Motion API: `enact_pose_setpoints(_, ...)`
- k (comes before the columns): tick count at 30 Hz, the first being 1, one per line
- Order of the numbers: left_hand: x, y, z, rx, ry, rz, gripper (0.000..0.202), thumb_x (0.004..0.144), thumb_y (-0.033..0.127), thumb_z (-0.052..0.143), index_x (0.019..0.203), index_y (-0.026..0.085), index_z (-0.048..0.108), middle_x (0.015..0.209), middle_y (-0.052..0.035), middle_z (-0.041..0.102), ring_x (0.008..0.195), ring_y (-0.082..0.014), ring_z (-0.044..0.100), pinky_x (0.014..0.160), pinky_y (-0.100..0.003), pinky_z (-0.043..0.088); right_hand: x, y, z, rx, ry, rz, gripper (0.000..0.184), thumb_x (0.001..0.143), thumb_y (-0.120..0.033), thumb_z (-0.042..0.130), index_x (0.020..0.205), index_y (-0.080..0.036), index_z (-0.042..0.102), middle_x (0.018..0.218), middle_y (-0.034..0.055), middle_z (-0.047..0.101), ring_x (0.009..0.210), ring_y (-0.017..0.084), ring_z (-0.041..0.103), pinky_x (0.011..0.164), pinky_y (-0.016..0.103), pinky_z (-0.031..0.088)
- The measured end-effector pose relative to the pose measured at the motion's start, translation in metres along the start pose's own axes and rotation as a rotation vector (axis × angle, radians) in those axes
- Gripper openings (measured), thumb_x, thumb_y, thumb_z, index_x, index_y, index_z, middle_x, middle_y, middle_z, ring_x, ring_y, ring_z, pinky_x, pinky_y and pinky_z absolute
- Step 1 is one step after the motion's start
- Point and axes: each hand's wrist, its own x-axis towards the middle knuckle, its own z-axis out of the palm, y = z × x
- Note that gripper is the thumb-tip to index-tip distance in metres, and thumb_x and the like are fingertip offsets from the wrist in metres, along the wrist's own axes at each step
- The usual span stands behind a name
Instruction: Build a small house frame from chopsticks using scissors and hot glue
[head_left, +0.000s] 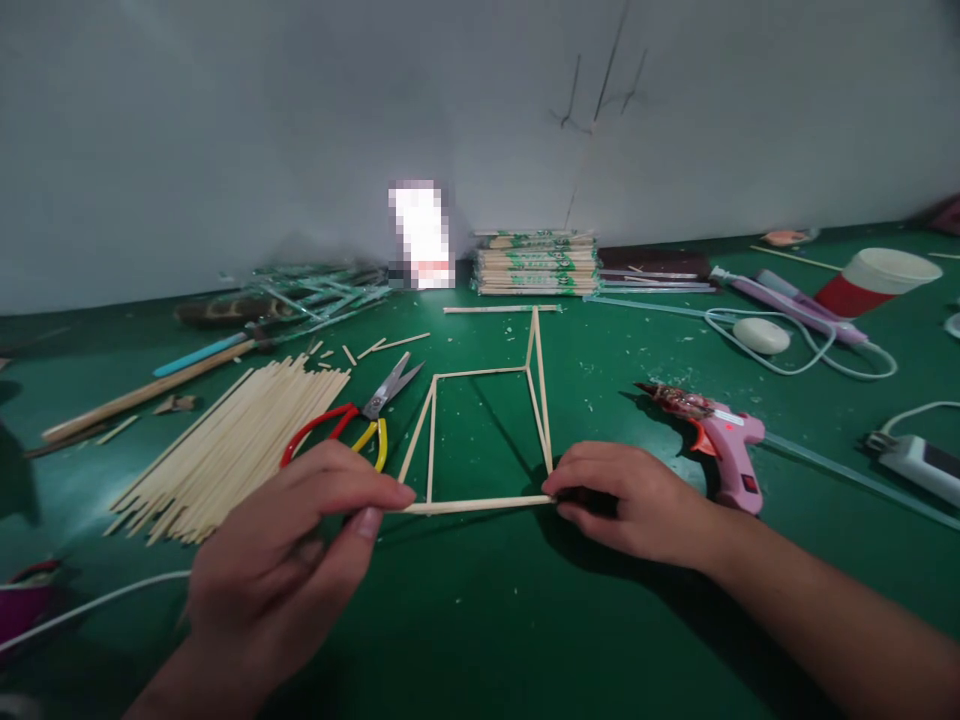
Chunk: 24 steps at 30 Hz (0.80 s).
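A frame of thin wooden sticks (480, 505) stands on the green table in front of me, its near bar running between my hands. My left hand (300, 550) pinches the near left corner of this frame between thumb and fingers. At the near right corner, the fingertips of my right hand (626, 500) are closed on the frame. Scissors (367, 410) with red and yellow handles lie just beyond my left hand, blades partly apart. Loose wooden sticks (240, 440) are heaped to the left. Right of my right hand lies a pink glue gun (720, 435) with a clear glue stick in its back.
Wrapped chopstick packs (536, 265) are stacked by the wall, beside a bright blurred screen (424, 235). A red and white cup (877, 280), a white cable (810, 365) and a power adapter (922, 465) lie right. Torn wrappers (322, 290) and a blue-handled tool (199, 355) lie back left.
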Motion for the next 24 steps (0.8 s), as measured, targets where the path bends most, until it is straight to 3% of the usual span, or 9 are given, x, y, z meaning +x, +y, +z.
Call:
enact_pose_setpoints(12,0.005,-0.01,-0.005,0.032,-0.071,0.054,0.021,0.07,0.016,0.061,0.078,0.032,0.072,0.075,-0.0013,0.068,0.068,-0.021,0.059,0.058,-0.029,0.044,0.001,0.004,0.009,-0.087,0.035,-0.018,0.014,0.086,-0.018,0.052,0.093,-0.022,0.063,0.087,0.0025,0.065,0.08,0.014,0.059,0.072,0.027,0.046)
enact_pose_setpoints(19,0.014,-0.014,-0.021,-0.005,-0.151,-0.064,0.015,0.061,0.02,0.069,0.071,0.028,0.076,0.069,-0.0034,0.069,0.061,-0.0184,0.059,0.054,-0.025,0.043,0.001,0.003,0.01,-0.079,0.061,-0.019,0.012,0.086,-0.018,0.052,0.091,-0.022,0.063,0.086,0.0023,0.066,0.077,0.014,0.06,0.069,0.027,0.047)
enact_pose_setpoints(24,0.013,-0.015,-0.027,0.082,-0.171,0.016,0.013,0.066,0.019,0.067,0.072,0.028,0.074,0.069,-0.0014,0.069,0.063,-0.0179,0.061,0.058,-0.024,0.044,0.003,0.002,0.01,-0.081,0.071,-0.011,0.012,0.085,-0.017,0.053,0.088,-0.023,0.063,0.084,0.001,0.067,0.076,0.013,0.06,0.068,0.026,0.046)
